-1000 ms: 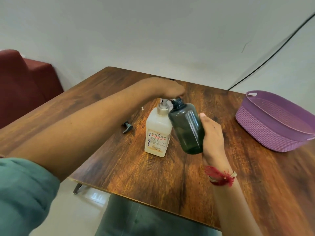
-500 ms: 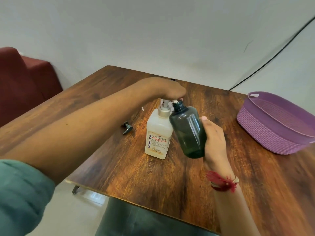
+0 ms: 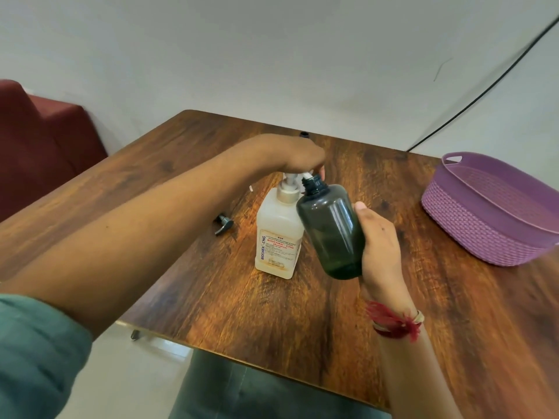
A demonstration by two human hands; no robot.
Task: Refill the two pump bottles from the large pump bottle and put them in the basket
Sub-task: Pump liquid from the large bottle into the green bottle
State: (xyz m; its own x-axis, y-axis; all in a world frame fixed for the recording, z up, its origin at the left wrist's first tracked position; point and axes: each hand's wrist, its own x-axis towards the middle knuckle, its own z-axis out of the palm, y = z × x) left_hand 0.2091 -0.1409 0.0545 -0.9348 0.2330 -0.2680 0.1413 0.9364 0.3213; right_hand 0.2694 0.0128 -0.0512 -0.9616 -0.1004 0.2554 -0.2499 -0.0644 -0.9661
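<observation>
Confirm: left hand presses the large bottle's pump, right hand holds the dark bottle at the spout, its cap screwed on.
Wrong on the cap: the head view shows the dark bottle with its neck open, uncapped. The left hand, large bottle and right hand are as stated.

A dull teal-green sleeve [image 3: 36,358] of soft cloth covers the left upper arm and ends above the bare forearm. The right wrist carries a red thread band [image 3: 390,323] with a frayed tassel, beside a thin pale bangle [image 3: 419,316]. Grey-green trousers [image 3: 242,391] cover the lap
</observation>
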